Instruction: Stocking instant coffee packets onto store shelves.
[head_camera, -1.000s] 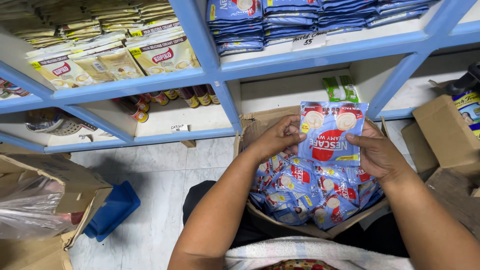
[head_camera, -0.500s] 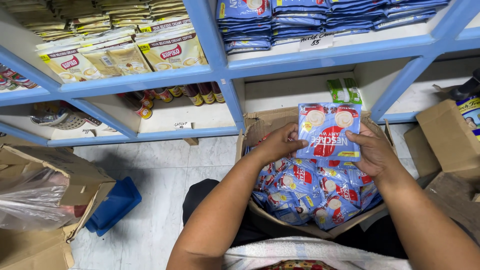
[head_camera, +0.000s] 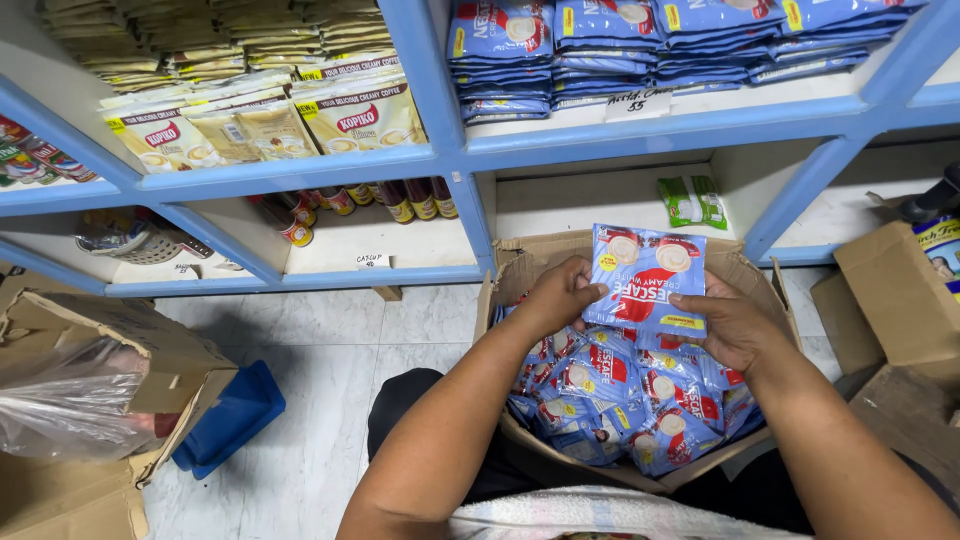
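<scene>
Both hands hold one flat blue and red sachet pack (head_camera: 648, 275) above an open cardboard box (head_camera: 745, 268). My left hand (head_camera: 560, 295) grips its left edge and my right hand (head_camera: 728, 325) grips its lower right edge. Below the hands, the box is filled with several more blue sachet packs (head_camera: 620, 400) lying in a loose heap. The box sits on the floor in front of a blue shelf unit (head_camera: 620, 135).
Stacks of blue packs (head_camera: 640, 40) lie on the upper shelf, beige and brown sachet packs (head_camera: 250, 115) to the left. Small bottles (head_camera: 370, 200) and a green packet (head_camera: 695, 200) sit on lower shelves. Cardboard boxes (head_camera: 895, 290) stand right, a box with plastic bag (head_camera: 70, 400) and blue lid (head_camera: 230, 420) left.
The pack has risen a little higher above the box, both hands keeping hold of it. The view has shifted slightly.
</scene>
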